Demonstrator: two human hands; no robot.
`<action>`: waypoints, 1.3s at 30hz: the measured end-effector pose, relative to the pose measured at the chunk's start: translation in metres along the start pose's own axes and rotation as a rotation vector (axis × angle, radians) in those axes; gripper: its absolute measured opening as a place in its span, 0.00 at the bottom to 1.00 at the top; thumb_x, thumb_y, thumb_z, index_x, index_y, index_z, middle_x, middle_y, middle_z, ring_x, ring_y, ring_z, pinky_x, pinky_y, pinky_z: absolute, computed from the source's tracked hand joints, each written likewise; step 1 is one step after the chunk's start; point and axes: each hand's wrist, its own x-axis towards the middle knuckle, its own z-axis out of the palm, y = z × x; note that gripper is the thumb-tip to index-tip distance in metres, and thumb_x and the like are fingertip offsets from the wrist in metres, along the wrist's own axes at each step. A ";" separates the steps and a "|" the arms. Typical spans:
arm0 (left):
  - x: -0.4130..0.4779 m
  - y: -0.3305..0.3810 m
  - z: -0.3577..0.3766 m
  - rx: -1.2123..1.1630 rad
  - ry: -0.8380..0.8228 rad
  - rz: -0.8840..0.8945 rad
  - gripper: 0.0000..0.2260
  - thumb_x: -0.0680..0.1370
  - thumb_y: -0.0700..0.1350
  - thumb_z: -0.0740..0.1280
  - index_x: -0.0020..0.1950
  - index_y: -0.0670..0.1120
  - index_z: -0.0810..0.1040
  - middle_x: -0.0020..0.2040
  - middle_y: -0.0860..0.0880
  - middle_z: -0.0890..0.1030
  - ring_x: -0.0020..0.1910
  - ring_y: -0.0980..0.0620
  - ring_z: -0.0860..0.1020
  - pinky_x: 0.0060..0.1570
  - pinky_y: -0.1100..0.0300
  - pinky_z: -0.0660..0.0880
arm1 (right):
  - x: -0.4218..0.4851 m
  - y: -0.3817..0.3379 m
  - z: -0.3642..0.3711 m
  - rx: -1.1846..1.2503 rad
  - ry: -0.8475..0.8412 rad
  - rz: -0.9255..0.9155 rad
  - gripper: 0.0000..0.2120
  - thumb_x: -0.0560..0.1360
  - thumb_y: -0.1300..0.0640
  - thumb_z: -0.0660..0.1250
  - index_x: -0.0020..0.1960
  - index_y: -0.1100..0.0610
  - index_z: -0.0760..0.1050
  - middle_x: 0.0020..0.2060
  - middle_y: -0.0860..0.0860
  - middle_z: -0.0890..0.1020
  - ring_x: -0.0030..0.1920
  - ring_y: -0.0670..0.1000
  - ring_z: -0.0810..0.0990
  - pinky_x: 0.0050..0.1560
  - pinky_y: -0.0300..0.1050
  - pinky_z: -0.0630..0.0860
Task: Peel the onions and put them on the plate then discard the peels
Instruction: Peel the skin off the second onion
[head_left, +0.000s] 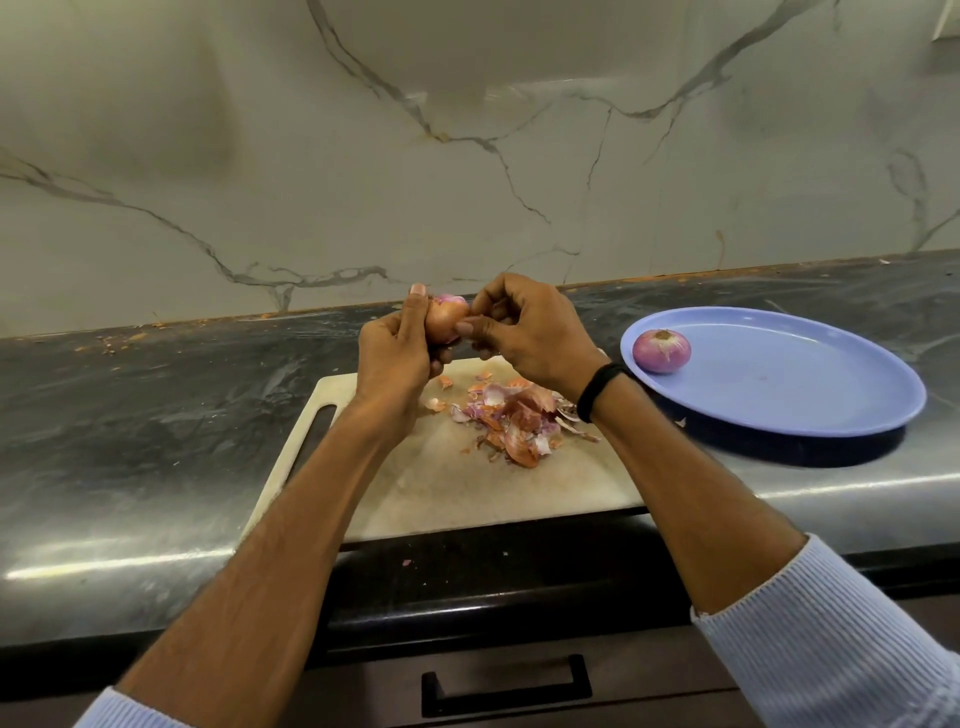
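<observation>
My left hand (397, 351) grips a partly peeled onion (445, 318) above the far edge of the white cutting board (467, 488). The onion still has brown skin on its side, and purple flesh shows at its top. My right hand (524, 327) pinches the skin at the onion's right side with thumb and fingertips. A pile of brown and purple peels (519, 418) lies on the board below my right wrist. One peeled purple onion (661, 351) sits at the left side of the blue plate (810, 395), to the right of the board.
The board and plate rest on a dark stone counter (156, 415) backed by a marble wall (467, 156). A few peel scraps lie along the counter's back edge. A drawer with a black handle (506, 686) is below the counter front.
</observation>
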 end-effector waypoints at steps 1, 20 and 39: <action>0.001 0.000 0.000 -0.018 0.018 -0.008 0.20 0.84 0.56 0.59 0.48 0.42 0.81 0.38 0.43 0.80 0.29 0.54 0.73 0.31 0.62 0.71 | 0.000 0.000 -0.001 0.001 -0.020 0.001 0.09 0.73 0.55 0.74 0.46 0.59 0.77 0.33 0.51 0.83 0.32 0.45 0.83 0.39 0.37 0.80; 0.002 0.009 0.002 -0.221 -0.007 -0.242 0.18 0.85 0.55 0.58 0.55 0.40 0.76 0.37 0.41 0.81 0.29 0.52 0.74 0.28 0.62 0.70 | 0.001 -0.002 -0.006 0.078 -0.002 0.012 0.14 0.71 0.59 0.75 0.55 0.59 0.80 0.47 0.52 0.84 0.48 0.48 0.83 0.52 0.45 0.81; 0.004 0.004 0.000 -0.141 0.041 -0.111 0.15 0.84 0.54 0.60 0.52 0.44 0.79 0.44 0.42 0.82 0.34 0.52 0.78 0.38 0.60 0.76 | 0.002 0.001 -0.006 -0.082 -0.013 -0.006 0.15 0.71 0.46 0.74 0.52 0.54 0.81 0.44 0.45 0.83 0.45 0.43 0.81 0.47 0.39 0.80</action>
